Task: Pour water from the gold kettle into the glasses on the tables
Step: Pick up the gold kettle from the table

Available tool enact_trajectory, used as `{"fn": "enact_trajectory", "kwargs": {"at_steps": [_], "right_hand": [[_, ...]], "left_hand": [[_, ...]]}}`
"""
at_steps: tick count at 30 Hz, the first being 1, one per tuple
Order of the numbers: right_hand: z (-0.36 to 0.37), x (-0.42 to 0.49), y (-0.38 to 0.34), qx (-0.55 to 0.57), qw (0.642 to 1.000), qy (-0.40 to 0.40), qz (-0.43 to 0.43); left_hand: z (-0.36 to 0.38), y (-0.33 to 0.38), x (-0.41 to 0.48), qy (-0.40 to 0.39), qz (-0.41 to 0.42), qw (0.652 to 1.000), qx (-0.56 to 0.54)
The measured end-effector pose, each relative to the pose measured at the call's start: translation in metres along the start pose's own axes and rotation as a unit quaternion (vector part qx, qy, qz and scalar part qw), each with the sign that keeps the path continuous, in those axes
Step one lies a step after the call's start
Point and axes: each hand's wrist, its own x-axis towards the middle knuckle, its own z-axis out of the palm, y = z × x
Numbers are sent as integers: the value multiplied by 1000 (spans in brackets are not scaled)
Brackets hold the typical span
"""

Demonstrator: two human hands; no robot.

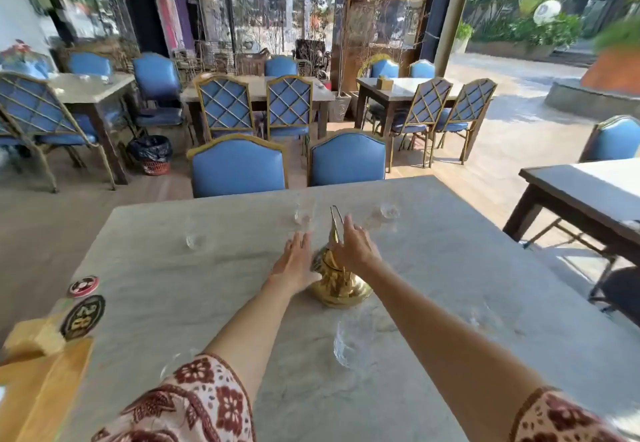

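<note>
The gold kettle (341, 285) stands upright in the middle of the marble table (173, 289). My right hand (353, 247) is over its top, fingers at the raised handle; whether they are closed around it cannot be told. My left hand (296, 261) lies flat and open beside the kettle's left flank, close to it or touching. Several clear glasses stand around: one at far centre (303, 214), one at far right (389, 211), one at the left (195, 239), one near me (348, 346) and a faint one at the right (483, 317).
A wooden holder with round number tags (81, 317) sits at the table's left edge. Two blue chairs (239, 167) face the far side. More tables and chairs fill the room behind; another dark-framed table (588, 192) stands to the right. A bin (152, 154) is on the floor.
</note>
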Motion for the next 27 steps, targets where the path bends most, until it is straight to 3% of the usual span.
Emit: {"fn": "enact_trajectory", "kwargs": {"at_steps": [6, 13, 19, 27], "right_hand": [[26, 28, 4, 198, 976, 75, 47], [24, 43, 23, 481, 867, 4, 125], [26, 41, 20, 491, 864, -20, 110], [-14, 20, -28, 457, 889, -43, -4]], "left_hand": [[43, -7, 16, -45, -10, 998, -50], [73, -4, 21, 13, -42, 992, -116], [74, 4, 7, 60, -56, 987, -135], [37, 5, -25, 162, -66, 972, -157]]}}
